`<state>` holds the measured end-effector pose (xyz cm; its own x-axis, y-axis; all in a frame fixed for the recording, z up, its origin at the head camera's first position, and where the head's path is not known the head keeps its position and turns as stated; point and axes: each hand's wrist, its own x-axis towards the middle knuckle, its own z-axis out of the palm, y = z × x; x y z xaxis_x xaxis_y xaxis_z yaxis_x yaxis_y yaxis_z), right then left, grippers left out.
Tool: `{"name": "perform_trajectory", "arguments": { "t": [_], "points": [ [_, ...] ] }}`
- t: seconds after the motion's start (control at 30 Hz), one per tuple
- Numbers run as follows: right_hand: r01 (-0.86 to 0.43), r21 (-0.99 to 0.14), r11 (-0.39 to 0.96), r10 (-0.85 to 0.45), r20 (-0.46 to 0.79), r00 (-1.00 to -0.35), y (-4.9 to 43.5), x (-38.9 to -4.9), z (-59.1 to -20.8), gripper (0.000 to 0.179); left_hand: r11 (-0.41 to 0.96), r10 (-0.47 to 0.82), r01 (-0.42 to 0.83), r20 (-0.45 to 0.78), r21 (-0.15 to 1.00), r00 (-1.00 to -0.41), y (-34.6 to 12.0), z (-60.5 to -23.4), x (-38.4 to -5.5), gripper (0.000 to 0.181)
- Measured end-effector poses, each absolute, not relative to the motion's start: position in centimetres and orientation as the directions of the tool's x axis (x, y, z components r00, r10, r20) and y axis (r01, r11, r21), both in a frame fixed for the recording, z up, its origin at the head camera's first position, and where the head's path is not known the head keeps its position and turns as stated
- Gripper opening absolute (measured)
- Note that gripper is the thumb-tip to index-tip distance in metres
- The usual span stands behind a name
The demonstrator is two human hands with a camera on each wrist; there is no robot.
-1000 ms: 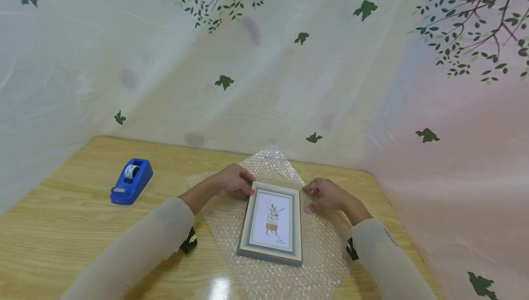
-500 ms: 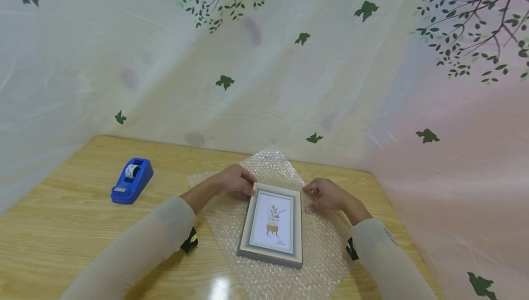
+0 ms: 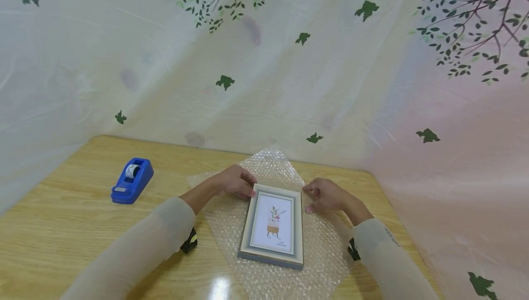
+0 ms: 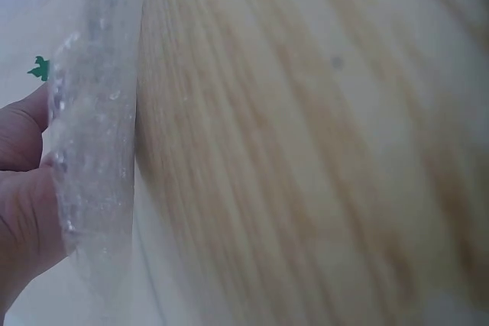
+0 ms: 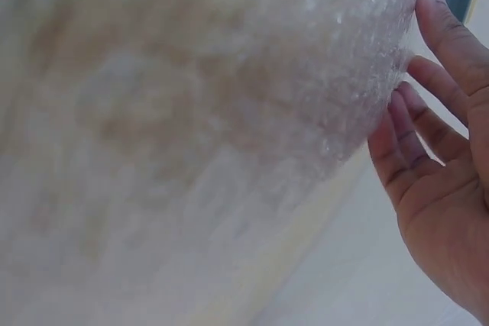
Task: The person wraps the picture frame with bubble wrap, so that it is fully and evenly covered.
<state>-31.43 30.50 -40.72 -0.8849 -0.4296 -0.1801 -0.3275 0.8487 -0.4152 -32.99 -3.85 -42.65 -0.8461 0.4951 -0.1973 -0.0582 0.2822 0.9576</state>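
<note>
A picture frame [image 3: 271, 224] with a pale silvery border and a potted-plant print lies face up on a sheet of bubble wrap [image 3: 322, 249]. My left hand [image 3: 235, 182] rests at its top left corner, with the thumb tip and fingertips by the border. On the other side, my right hand [image 3: 326, 195] lies on the wrap with bent, loose fingers, a small gap from the frame's right edge. The right wrist view shows the thumb and fingers [image 5: 443, 32] at the wrap's edge. In the left wrist view, the wrap [image 4: 95, 135] hides part of the left hand.
A blue tape dispenser [image 3: 132, 180] with a roll of tape stands on the wooden table [image 3: 62, 226] at the left. A pale curtain [image 3: 264, 84] printed with leaves and branches hangs behind the table and at its sides.
The picture frame has slid very slightly toward me. Both hands stay in nearly the same place, and the bubble wrap looks unchanged.
</note>
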Motion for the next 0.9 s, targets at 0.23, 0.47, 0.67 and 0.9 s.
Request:
{"name": "perform_trajectory", "arguments": {
  "t": [0.23,0.47,0.67,0.9],
  "points": [
    [-0.364,-0.398,0.842,-0.461,-0.181,-0.869,31.4,-30.7,-40.4,0.069,0.282,0.496,-0.055,-0.195,0.958,-0.846,-3.9,-42.8,-33.1,0.041],
    [-0.328,-0.466,0.822,-0.468,-0.224,-0.855,34.0,-28.4,-39.5,0.075,0.307,0.484,-0.055,-0.206,0.95,-0.851,-3.9,-42.5,-32.9,0.042],
    [-0.325,-0.563,0.76,-0.522,-0.23,-0.822,37.4,-26.5,-39.4,0.072,0.296,0.48,-0.067,-0.209,0.953,-0.852,-3.8,-42.2,-32.8,0.042],
    [-0.216,-0.717,0.663,-0.552,-0.273,-0.788,40.2,-25.1,-39.9,0.063,0.32,0.47,-0.076,-0.227,0.944,-0.853,-3.8,-42.2,-32.9,0.041]
  ]
}}
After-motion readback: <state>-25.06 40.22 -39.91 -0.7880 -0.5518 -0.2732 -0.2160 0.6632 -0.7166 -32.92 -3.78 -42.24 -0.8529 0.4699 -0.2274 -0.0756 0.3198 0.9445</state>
